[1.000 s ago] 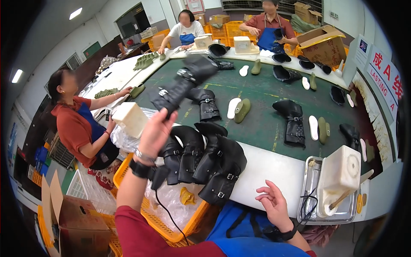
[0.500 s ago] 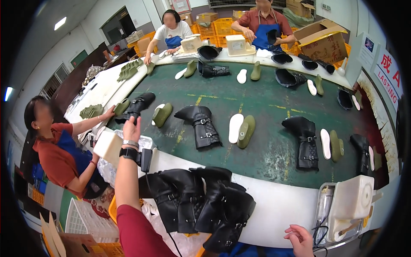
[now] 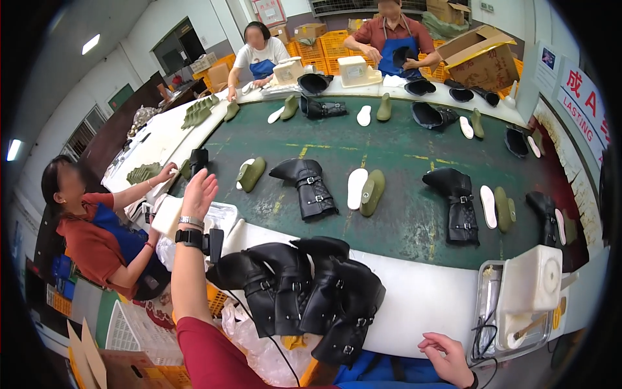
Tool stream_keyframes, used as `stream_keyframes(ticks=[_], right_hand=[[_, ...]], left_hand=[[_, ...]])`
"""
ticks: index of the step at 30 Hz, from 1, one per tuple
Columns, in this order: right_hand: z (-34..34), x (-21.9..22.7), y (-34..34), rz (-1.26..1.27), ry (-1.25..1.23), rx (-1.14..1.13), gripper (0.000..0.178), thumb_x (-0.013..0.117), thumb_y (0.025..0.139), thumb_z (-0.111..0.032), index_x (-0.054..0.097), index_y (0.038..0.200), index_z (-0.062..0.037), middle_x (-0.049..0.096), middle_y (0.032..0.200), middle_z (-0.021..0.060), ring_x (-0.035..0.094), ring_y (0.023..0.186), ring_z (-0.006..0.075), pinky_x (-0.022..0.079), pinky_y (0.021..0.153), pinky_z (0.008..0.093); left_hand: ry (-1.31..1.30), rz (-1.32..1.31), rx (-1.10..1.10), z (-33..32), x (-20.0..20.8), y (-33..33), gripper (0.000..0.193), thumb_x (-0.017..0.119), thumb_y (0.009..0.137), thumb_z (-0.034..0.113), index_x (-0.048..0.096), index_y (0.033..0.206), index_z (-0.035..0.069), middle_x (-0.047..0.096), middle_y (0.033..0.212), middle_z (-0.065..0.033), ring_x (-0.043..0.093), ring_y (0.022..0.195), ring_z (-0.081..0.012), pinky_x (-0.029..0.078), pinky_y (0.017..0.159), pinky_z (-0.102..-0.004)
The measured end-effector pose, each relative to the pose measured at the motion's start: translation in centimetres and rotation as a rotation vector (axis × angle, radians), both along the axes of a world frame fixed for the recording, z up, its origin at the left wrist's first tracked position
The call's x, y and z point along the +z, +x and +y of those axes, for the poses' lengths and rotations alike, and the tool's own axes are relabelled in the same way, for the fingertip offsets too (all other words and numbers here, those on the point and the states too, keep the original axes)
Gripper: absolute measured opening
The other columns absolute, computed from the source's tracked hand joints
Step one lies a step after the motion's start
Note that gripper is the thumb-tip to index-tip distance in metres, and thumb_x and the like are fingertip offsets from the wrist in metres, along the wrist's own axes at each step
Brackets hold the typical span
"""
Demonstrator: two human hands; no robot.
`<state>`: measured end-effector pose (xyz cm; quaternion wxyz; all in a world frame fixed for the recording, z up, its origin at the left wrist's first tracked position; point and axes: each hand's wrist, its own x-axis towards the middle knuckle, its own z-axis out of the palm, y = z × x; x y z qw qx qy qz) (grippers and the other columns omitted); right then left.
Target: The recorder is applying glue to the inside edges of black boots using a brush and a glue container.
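My left hand (image 3: pixel 200 194) reaches out over the green table's left edge, fingers stretched and nothing in it. Just beyond its fingertips stands a black boot (image 3: pixel 199 157), partly hidden by the hand; whether they touch I cannot tell. An olive shoe last (image 3: pixel 253 174) with a white insole (image 3: pixel 240 177) lies to the right of that hand. Low at the right, my right hand (image 3: pixel 444 356) hovers by the white table edge (image 3: pixel 414 311), fingers loosely bent and apart, empty. Several black buckled boots (image 3: pixel 285 282) are heaped between my arms.
Across the green surface (image 3: pixel 389 152) lie boots (image 3: pixel 303 188), insoles (image 3: pixel 356 188) and lasts (image 3: pixel 371 192). A metal tray (image 3: pixel 486 311) holds a cream container (image 3: pixel 532 282) and a brush (image 3: pixel 523 332). Co-workers stand at the left (image 3: pixel 107 240) and far side (image 3: pixel 396 48).
The boot by my left hand now shows upright and mostly behind it. My left fingers have straightened. My right hand shows more fully. The view has shifted slightly.
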<state>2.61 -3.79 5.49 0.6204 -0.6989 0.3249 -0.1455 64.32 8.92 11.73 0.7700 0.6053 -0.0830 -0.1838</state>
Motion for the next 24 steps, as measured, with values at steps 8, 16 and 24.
stream_keyframes(ticks=[8,16,24], right_hand=[[2.0,0.5,-3.9,-0.088,-0.279,0.139,0.026,0.061,0.078,-0.003,0.059,0.104,0.0024,0.065,0.085,0.0110,0.063,0.077,0.0184,0.050,0.071,0.0269],[2.9,0.7,-7.1,-0.151,-0.469,0.237,0.026,0.064,0.078,-0.010,0.061,0.103,-0.0024,0.065,0.085,0.0114,0.062,0.075,0.0246,0.049,0.069,0.0299],[3.4,0.1,-8.5,-0.170,-0.568,0.266,0.028,0.064,0.078,-0.011,0.060,0.105,-0.0056,0.063,0.082,0.0068,0.060,0.074,0.0234,0.048,0.066,0.0304]], left_hand=[[0.387,-0.594,-0.520,3.4,2.3,-22.7,0.040,0.057,0.087,0.017,0.047,0.123,0.004,0.057,0.112,-0.0076,0.055,0.102,-0.0172,0.043,0.088,-0.0284],[1.054,-1.321,-0.335,1.0,-10.4,-39.1,0.091,0.074,0.062,0.040,0.031,0.136,0.008,0.043,0.125,-0.0217,0.037,0.119,-0.0399,0.032,0.096,-0.0491],[1.110,-1.151,-0.185,-2.5,-12.9,-41.7,0.100,0.077,0.056,0.045,0.030,0.136,0.007,0.055,0.107,-0.0162,0.053,0.100,-0.0331,0.044,0.080,-0.0430]])
